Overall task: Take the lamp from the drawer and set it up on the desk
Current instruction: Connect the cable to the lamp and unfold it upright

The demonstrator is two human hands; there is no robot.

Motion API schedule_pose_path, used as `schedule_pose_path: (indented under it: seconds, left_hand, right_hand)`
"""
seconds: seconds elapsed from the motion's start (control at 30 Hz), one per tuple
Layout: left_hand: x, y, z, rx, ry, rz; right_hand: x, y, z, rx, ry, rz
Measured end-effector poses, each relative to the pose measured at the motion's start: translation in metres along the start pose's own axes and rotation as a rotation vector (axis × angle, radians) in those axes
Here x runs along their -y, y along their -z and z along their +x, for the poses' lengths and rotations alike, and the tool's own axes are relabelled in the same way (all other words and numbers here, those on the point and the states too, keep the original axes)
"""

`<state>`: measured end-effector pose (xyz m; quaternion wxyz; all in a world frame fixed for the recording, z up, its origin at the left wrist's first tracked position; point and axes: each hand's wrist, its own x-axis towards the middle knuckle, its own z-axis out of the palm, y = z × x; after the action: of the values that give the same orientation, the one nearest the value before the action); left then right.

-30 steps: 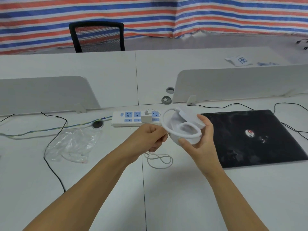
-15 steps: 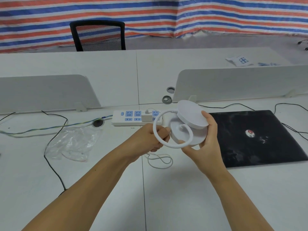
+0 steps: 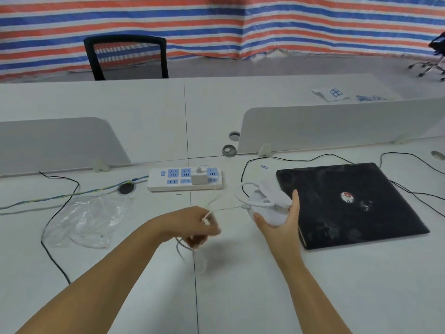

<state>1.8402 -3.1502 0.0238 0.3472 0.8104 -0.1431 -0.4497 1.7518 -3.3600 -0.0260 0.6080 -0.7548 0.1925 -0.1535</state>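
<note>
Left hand dropped to cable, lamp tilted

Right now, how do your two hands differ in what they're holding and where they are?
The left hand pinches the lamp's thin white cable low over the desk; the right hand cradles the lamp base, raised beside the laptop. The left is blurred, the right sharp. Both grip parts of one lamp.

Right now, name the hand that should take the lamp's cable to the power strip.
Left. The left hand already pinches the cable and is nearer the power strip; the right hand is full, cradling the lamp.
</note>
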Motion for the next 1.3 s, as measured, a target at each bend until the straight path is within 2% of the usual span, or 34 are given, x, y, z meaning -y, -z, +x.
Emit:
schedule_pose_path:
  seconds: [0.1,0.17,0.27,0.4,0.5,0.57,0.63,0.67,0.73,0.8,0.87,0.97,1.07,1.3]
  left_hand:
    - [0.035,-0.002,0.025,-0.085,0.142,0.391]
    - [0.049,-0.007,0.039,-0.124,0.123,0.536]
    - [0.061,-0.016,0.057,-0.071,0.089,0.656]
    - [0.065,-0.006,0.077,0.021,0.141,0.677]
    - [0.044,0.001,0.088,-0.148,0.097,0.698]
    - [0.018,-0.003,0.095,-0.295,-0.014,0.637]
    - [-0.012,-0.015,0.103,-0.353,-0.141,0.553]
    - [-0.025,-0.023,0.108,-0.324,-0.184,0.521]
    - [-0.045,-0.044,0.117,-0.164,-0.194,0.536]
    - [-0.055,-0.062,0.125,-0.014,-0.146,0.644]
    - [-0.054,-0.073,0.133,0.032,-0.103,0.759]
    - [-0.049,-0.081,0.147,-0.004,-0.062,0.821]
    - [-0.046,-0.081,0.156,-0.012,-0.057,0.756]
    - [-0.044,-0.072,0.153,-0.157,-0.115,0.582]
  right_hand:
    - [-0.038,-0.003,-0.003,-0.003,-0.093,-0.084]
    - [-0.055,-0.008,-0.004,0.027,-0.127,-0.143]
    - [-0.072,-0.015,-0.006,0.063,-0.154,-0.206]
    - [-0.088,-0.016,-0.004,0.079,-0.132,-0.328]
    - [-0.097,-0.015,-0.001,0.105,-0.105,-0.492]
    - [-0.098,-0.014,0.001,0.119,-0.106,-0.521]
    - [-0.099,-0.014,0.001,0.129,-0.109,-0.528]
    - [-0.1,-0.015,0.001,0.123,-0.111,-0.531]
    - [-0.102,-0.016,0.0,0.103,-0.12,-0.556]
    - [-0.104,-0.02,-0.002,0.096,-0.141,-0.61]
    - [-0.105,-0.026,-0.004,0.082,-0.163,-0.624]
    - [-0.101,-0.029,-0.003,0.056,-0.182,-0.639]
    - [-0.1,-0.029,0.0,0.045,-0.208,-0.626]
    - [-0.101,-0.03,0.009,0.095,-0.188,-0.695]
